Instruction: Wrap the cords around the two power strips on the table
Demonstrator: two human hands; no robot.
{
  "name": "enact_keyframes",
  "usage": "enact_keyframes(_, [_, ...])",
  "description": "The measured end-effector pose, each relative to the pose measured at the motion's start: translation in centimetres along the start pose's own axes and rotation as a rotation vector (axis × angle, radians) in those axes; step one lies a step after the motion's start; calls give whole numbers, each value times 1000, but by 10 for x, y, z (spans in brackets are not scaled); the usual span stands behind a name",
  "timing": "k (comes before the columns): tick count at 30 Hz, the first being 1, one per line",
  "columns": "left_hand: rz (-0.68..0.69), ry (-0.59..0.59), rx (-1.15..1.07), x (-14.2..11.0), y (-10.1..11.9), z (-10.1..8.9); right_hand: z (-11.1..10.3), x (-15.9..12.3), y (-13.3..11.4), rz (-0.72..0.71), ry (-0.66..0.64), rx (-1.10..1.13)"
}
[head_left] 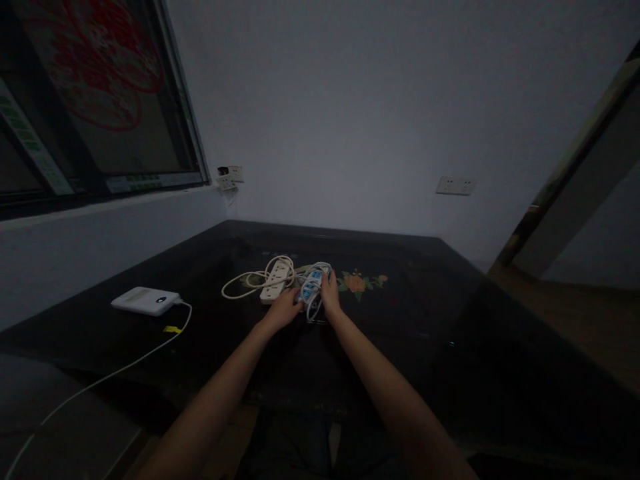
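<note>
Between my two hands is a blue-and-white power strip (313,283) with its pale cord looped around it. My left hand (284,307) has its fingers closed on the near left end of the strip and cord. Along the right side, my right hand (330,295) grips the same strip, thumb and fingers partly hidden. Just left of it lies a cream power strip (275,281), tilted on the table, its cream cord (235,285) looping out to the left. My left hand is close to its lower end; whether they touch I cannot tell.
The dark glossy table (400,360) carries a printed flower pattern (354,284). A white power bank (146,301) lies at the left with a white cable (125,365) running off the near edge, a yellow tag (173,329) beside it. Wall sockets (455,185) are behind; a window stands left.
</note>
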State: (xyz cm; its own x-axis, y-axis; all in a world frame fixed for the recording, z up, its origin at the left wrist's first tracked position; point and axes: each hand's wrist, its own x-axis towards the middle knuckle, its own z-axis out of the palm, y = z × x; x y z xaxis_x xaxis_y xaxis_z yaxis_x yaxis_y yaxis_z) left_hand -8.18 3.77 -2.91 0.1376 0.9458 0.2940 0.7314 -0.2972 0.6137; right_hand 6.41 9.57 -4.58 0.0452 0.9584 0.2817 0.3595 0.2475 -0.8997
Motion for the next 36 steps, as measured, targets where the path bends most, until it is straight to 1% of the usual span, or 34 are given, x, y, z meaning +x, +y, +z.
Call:
enact_keyframes(2, [-6,22,22,-2,1,-12,-9,-2,2,45,94,39])
enact_keyframes(4, [-1,104,25,-5,10,-27,-23,-5,2,60,157,79])
enact_keyframes(6, [58,246,-49,-8,28,-38,-39,-10,0,48,192,113])
enact_keyframes(8, [126,296,-242,-9,55,-40,-54,-17,-4,29,216,139])
enact_keyframes(9, [147,270,-364,-8,71,-35,-61,-22,-7,13,225,157])
enact_keyframes(10, [163,219,-490,-7,87,-27,-66,-26,-10,-9,232,187])
enact_keyframes(12, [167,84,-690,-1,115,1,-73,-35,-16,-62,253,277])
enact_keyframes(13, [132,28,-742,2,125,18,-75,-39,-18,-78,268,319])
enact_keyframes(14, [73,16,-766,5,133,36,-75,-42,-18,-80,285,348])
enact_keyframes(15, [-1,44,-784,8,137,53,-75,-45,-17,-69,299,358])
enact_keyframes(16, [-80,87,-805,11,138,69,-75,-47,-15,-48,306,347])
enact_keyframes(18, [-137,88,-803,16,132,95,-72,-49,-7,-6,299,313])
enact_keyframes(19, [-157,81,-801,17,126,103,-71,-50,-3,8,287,301])
enact_keyframes(21, [-187,63,-794,20,114,114,-69,-50,5,27,261,289])
enact_keyframes(24, [-202,33,-788,22,100,120,-66,-51,13,45,245,282])
enact_keyframes(26, [-194,18,-787,22,95,122,-65,-52,15,45,243,284])
enact_keyframes(36, [-130,-40,-779,23,91,122,-69,-46,23,20,245,336])
